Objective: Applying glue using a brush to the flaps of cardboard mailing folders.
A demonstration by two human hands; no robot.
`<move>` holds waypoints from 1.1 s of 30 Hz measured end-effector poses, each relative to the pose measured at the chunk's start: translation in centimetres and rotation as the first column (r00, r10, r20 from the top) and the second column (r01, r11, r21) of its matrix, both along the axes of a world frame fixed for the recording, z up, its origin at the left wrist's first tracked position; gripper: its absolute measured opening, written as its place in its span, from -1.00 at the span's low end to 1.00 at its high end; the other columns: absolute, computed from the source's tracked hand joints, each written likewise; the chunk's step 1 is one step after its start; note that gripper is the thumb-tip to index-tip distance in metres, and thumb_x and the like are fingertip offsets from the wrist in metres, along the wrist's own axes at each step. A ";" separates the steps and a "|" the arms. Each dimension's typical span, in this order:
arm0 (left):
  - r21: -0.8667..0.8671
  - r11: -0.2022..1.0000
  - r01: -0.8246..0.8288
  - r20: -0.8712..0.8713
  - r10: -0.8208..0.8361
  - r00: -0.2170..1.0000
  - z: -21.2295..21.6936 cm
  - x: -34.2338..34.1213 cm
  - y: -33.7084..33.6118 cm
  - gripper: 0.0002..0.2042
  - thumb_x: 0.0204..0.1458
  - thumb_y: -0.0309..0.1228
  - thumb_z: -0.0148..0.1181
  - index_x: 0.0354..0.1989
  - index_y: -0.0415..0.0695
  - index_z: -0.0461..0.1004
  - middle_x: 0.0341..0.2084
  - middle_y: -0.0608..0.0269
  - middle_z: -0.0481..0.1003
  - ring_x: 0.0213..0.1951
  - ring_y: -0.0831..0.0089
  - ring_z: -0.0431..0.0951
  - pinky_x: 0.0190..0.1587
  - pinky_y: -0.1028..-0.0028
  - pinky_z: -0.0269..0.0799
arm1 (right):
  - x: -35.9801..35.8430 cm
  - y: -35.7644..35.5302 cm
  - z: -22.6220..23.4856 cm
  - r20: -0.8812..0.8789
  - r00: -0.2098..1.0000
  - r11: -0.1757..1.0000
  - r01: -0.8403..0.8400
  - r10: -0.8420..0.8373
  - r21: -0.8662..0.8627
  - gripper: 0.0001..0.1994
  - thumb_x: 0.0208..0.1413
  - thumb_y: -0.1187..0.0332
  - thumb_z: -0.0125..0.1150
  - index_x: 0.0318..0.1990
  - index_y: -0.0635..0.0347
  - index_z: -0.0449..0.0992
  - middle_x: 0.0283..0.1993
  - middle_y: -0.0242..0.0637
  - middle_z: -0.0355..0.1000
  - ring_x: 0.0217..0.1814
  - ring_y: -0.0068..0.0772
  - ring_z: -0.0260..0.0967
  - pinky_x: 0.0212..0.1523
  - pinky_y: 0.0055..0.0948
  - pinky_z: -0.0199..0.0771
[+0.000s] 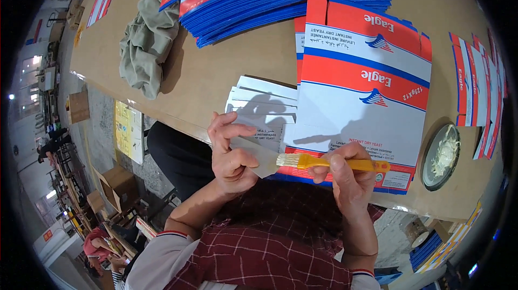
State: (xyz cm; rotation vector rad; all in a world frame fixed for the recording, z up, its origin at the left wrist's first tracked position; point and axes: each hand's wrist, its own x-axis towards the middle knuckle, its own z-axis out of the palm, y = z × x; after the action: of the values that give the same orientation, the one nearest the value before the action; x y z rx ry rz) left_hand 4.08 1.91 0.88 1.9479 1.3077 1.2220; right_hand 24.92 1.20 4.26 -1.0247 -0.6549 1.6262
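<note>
My left hand (232,155) pinches a small whitish, see-through sheet (263,161) between thumb and fingers, above the table's near edge. In my right hand (348,179) is a yellow-handled brush (307,161), held level with its pale bristles pointing left. The bristle tips meet or overlap the sheet's right side; whether they press on it I cannot tell. Below the brush lies a flat red, white and blue carton (361,120). Left of it, white printed flaps (261,103) fan out, partly hidden by my left hand. A round dish (429,174) with creamy white paste (447,152) stands to the right.
A tall stack of flat cartons (286,1) lies across the far side of the brown table (232,55). A crumpled grey-green cloth (148,41) is at the far left. More flat cartons (477,79) lie beyond the dish. Another person (97,244) is at lower left.
</note>
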 end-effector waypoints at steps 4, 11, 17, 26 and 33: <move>0.004 1.000 -0.003 0.003 0.003 1.000 0.0 -0.1 0.0 -0.75 -0.54 -0.60 0.17 -0.72 0.08 0.30 -0.25 0.24 0.39 0.07 0.11 0.13 0.12 -0.11 -0.33 | 0.2 0.0 0.4 -0.002 0.999 0.991 -0.039 0.040 -0.131 -0.93 0.09 0.46 0.01 -0.35 0.26 0.30 -0.53 -0.31 0.38 -0.52 -0.65 0.34 -0.46 -0.66 0.36; 0.008 1.000 0.007 -0.011 -0.006 1.000 0.0 0.1 -0.1 -0.75 -0.52 -0.57 0.22 -0.73 0.09 0.29 -0.25 0.26 0.39 0.07 0.12 0.14 0.13 -0.10 -0.33 | -0.2 0.2 1.7 0.172 0.982 0.996 -0.066 0.074 -0.054 -0.93 0.08 0.45 0.03 -0.38 0.24 0.32 -0.55 -0.37 0.36 -0.53 -0.69 0.33 -0.50 -0.75 0.28; 0.028 1.000 0.012 -0.028 -0.011 1.000 -0.2 0.0 -0.1 -0.74 -0.53 -0.56 0.24 -0.73 0.09 0.28 -0.25 0.27 0.39 0.06 0.12 0.15 0.12 -0.10 -0.30 | 0.0 0.3 3.1 0.297 0.951 0.996 -0.075 0.084 -0.039 -0.92 0.06 0.46 0.06 -0.40 0.24 0.33 -0.56 -0.39 0.35 -0.56 -0.72 0.29 -0.56 -0.74 0.25; 0.038 0.999 0.017 -0.037 -0.015 0.999 -0.2 -0.1 -0.2 -0.74 -0.52 -0.53 0.26 -0.74 0.09 0.27 -0.26 0.27 0.40 0.06 0.12 0.16 0.12 -0.10 -0.31 | 0.2 0.3 3.2 0.476 0.870 0.975 -0.196 0.126 0.101 -0.93 -0.01 0.52 0.11 -0.46 0.25 0.35 -0.62 -0.41 0.31 -0.65 -0.74 0.22 -0.68 -0.70 0.15; 0.035 0.999 0.006 -0.022 -0.006 1.000 -0.4 -0.1 -0.3 -0.74 -0.50 -0.51 0.27 -0.74 0.10 0.27 -0.27 0.27 0.41 0.06 0.12 0.16 0.12 -0.10 -0.31 | 0.7 0.6 3.4 0.430 0.883 0.975 -0.220 0.190 0.022 -0.93 0.00 0.52 0.10 -0.46 0.25 0.35 -0.61 -0.40 0.32 -0.65 -0.72 0.22 -0.66 -0.71 0.17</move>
State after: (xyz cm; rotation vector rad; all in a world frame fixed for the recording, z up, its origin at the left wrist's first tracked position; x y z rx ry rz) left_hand 3.96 1.64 0.49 1.9934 1.2986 1.2315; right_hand 25.60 1.83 7.64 -1.3100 -1.1407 1.5532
